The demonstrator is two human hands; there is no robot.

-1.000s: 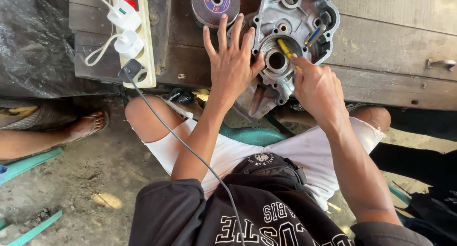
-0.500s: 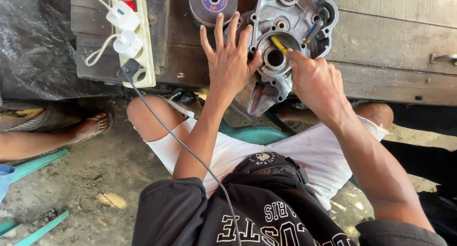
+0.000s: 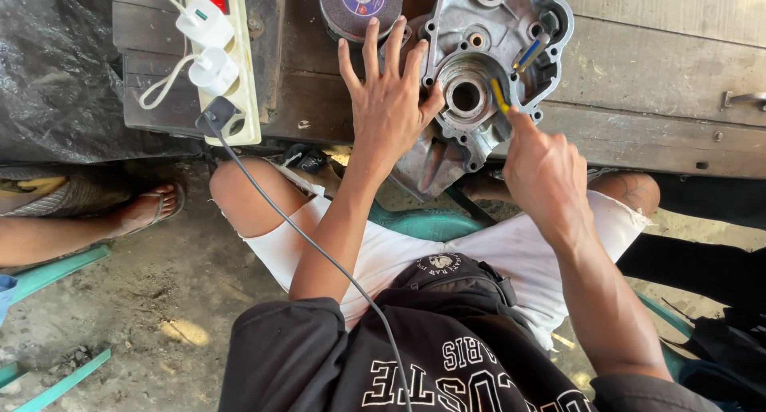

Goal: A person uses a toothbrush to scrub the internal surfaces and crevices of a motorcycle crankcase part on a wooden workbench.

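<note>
My left hand (image 3: 388, 101) lay flat with spread fingers on the engine crankcase cover (image 3: 487, 69), at the edge of the wooden bench (image 3: 662, 93). My right hand (image 3: 546, 169) gripped a yellow-handled tool (image 3: 500, 94), its tip beside the cover's round bore.

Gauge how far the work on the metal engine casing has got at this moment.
Done: the grey cast-metal engine casing lies on the wooden bench. In hand: left hand flat, steadying it; right hand works a yellow-handled tool beside the round centre bore. What is left cannot be told.
</note>
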